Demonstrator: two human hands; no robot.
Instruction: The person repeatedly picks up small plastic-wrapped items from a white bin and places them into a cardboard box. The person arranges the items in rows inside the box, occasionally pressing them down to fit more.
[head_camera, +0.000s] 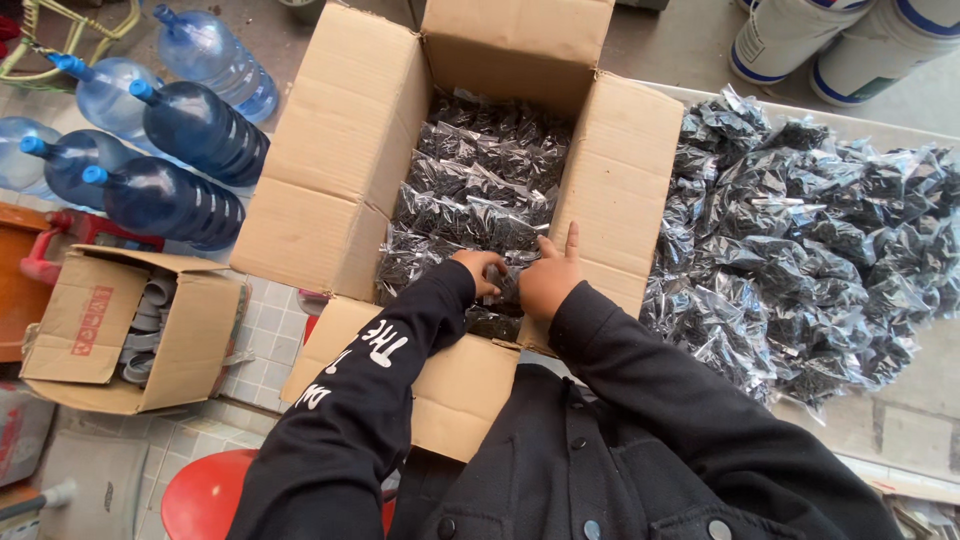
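An open cardboard box (340, 150) stands in front of me, filled with rows of clear plastic bags of small black parts (470, 185). Both my hands reach into its near end. My left hand (480, 268) is curled around a bag (505, 290) at the front row. My right hand (550, 275) presses on the same bag beside it, with one finger pointing up against the box's right wall. Black sleeves cover both arms.
A large heap of the same bags (800, 240) lies on the table to the right. Blue water jugs (170, 150) lie at the left, a smaller open carton (130, 330) below them, a red stool (205, 495) near me, white buckets (830, 35) at top right.
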